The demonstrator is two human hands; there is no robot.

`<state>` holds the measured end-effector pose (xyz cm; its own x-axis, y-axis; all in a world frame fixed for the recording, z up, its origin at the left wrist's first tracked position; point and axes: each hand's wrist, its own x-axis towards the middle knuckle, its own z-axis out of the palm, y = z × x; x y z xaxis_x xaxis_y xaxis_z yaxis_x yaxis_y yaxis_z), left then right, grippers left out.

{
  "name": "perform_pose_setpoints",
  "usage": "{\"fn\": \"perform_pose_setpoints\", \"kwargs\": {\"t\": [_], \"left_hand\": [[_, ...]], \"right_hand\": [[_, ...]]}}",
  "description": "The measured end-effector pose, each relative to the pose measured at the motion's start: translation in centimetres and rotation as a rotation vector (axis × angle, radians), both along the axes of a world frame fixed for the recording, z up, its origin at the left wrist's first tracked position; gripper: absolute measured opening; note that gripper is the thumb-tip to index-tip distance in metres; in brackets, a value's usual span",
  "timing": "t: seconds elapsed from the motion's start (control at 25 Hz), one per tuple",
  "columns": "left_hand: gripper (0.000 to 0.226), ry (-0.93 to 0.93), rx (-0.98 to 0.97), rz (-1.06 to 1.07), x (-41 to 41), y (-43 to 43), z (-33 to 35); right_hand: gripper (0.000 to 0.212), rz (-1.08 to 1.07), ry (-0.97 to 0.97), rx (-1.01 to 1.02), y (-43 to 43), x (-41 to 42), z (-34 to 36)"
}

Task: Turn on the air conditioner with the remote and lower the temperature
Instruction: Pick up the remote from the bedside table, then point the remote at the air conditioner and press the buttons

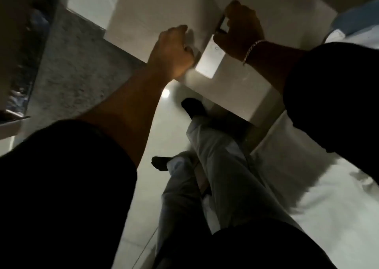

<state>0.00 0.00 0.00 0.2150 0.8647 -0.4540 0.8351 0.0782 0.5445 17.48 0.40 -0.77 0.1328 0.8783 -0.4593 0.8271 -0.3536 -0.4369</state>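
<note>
A long white remote (pixel 207 63) lies slanted over the top of a white bedside table (pixel 242 84) in the dim head view. My right hand (pixel 241 29), with a chain bracelet on the wrist, is closed around the remote's upper half. A pale bit of the remote with a dark edge shows between its fingers. My left hand (pixel 173 51) sits just left of the remote's lower end, fingers curled into a loose fist with nothing visible in them. Whether it touches the remote is unclear. No air conditioner is in view.
A bed with a white sheet (pixel 307 186) runs along the right. Below the table are my legs in light trousers (pixel 221 166) and dark socks on a glossy pale tiled floor (pixel 164 129). A grey speckled surface (pixel 78 63) stands at the left.
</note>
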Motion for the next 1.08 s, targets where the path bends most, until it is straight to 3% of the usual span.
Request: {"fn": "perform_pose_setpoints", "kwargs": {"t": [0.08, 0.2, 0.28, 0.4, 0.64, 0.68, 0.84, 1.08], "left_hand": [[0.036, 0.028, -0.062, -0.160, 2.3, 0.6, -2.4], [0.040, -0.025, -0.120, -0.168, 5.1, 0.9, -5.1], [0.039, -0.057, -0.105, -0.065, 6.6, 1.7, -6.5], [0.036, -0.171, -0.320, 0.208, 6.9, 2.9, -6.9], [0.006, -0.322, -0.381, 0.633, 1.2, 2.8, -3.3], [0.011, -0.370, -0.369, 0.698, -0.5, 2.3, -2.0], [0.016, -0.520, -0.208, 0.885, -9.4, 1.2, 7.4], [0.014, -0.615, 0.150, 0.976, -22.6, -0.8, 25.1]], "right_hand": [[0.053, -0.244, -0.009, -0.091, -0.6, 0.7, -2.1], [0.052, -0.493, 0.129, -0.164, -2.1, 0.6, -5.6], [0.049, -0.632, 0.241, -0.119, -1.6, 0.3, -6.5], [0.047, -0.700, 0.316, -0.145, -1.5, 0.2, -6.8], [0.041, -0.510, 0.452, -0.173, -0.7, -3.5, -2.2], [0.044, -0.466, 0.477, -0.170, -0.4, -4.8, -0.9], [0.032, -0.181, 0.605, -0.118, 2.0, -12.6, 7.9], [0.029, 0.096, 0.837, 0.019, 4.8, -25.7, 23.7]]}}
